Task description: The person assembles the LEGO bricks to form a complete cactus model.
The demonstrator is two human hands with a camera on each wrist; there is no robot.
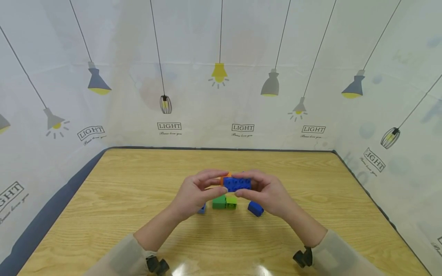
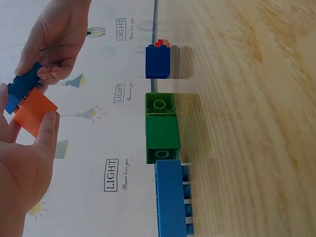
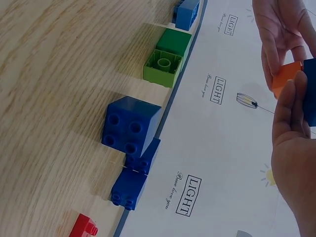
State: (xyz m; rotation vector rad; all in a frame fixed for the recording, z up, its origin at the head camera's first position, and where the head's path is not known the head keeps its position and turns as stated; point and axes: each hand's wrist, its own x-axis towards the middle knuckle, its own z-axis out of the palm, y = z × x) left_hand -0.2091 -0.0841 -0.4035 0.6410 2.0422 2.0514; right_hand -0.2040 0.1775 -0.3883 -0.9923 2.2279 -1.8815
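Above the middle of the table, both hands meet at two toy building bricks pressed against each other. My left hand (image 1: 193, 193) pinches an orange brick (image 2: 35, 112), with its thumb at the left end of a blue brick (image 1: 238, 184). From the other side my right hand (image 1: 271, 191) grips that blue brick between thumb and fingers, its studs facing me in the head view. Below the hands lie a green brick (image 1: 219, 202) and a lime green brick (image 1: 231, 202), side by side.
On the wooden table (image 1: 121, 199), a light blue brick (image 2: 170, 197) lies left of the green ones. Right of them are a blue brick (image 1: 255, 209), more dark blue bricks (image 3: 129, 190) and a red brick (image 3: 83, 226). A lamp-printed curtain (image 1: 193, 88) surrounds the table.
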